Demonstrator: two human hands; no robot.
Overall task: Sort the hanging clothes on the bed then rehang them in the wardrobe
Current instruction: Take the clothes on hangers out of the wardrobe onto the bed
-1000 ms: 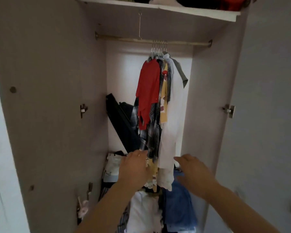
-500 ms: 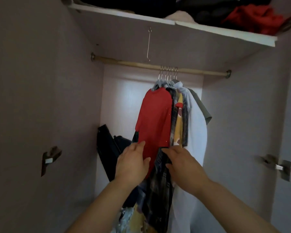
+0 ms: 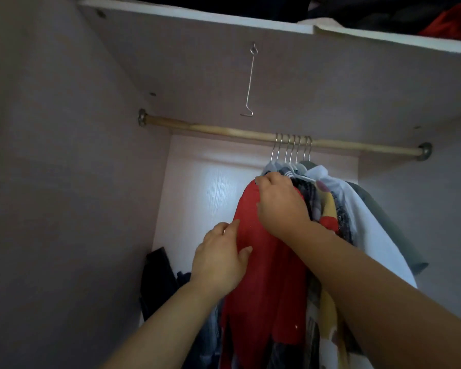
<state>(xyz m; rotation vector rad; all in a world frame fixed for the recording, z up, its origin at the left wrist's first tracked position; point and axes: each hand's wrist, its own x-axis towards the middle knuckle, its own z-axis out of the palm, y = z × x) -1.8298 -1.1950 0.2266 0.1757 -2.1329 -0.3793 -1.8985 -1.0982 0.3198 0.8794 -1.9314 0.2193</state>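
Several garments hang on metal hangers [image 3: 290, 149] bunched together on the wooden wardrobe rod [image 3: 210, 129]. Frontmost is a red garment [image 3: 266, 278]; behind it are a plaid shirt [image 3: 308, 190], a yellow piece, a white shirt [image 3: 362, 225] and a grey one [image 3: 383, 217]. My left hand [image 3: 218, 262] lies against the red garment's left edge with straight fingers, thumb on its front. My right hand [image 3: 280, 206] is higher, its fingers curled over the red garment's shoulder just under the hooks. The bed is out of view.
A bare wire hook [image 3: 250, 81] dangles from the shelf [image 3: 224, 18] above the rod. Dark and red clothes [image 3: 453, 22] are piled on that shelf. Dark clothing [image 3: 157, 275] leans in the lower left corner. The rod's left half holds no hangers.
The view has tilted up and closer to the rod. Both hands rose from the garments' hems; my right hand climbed to the red garment's shoulder, my left to its side.
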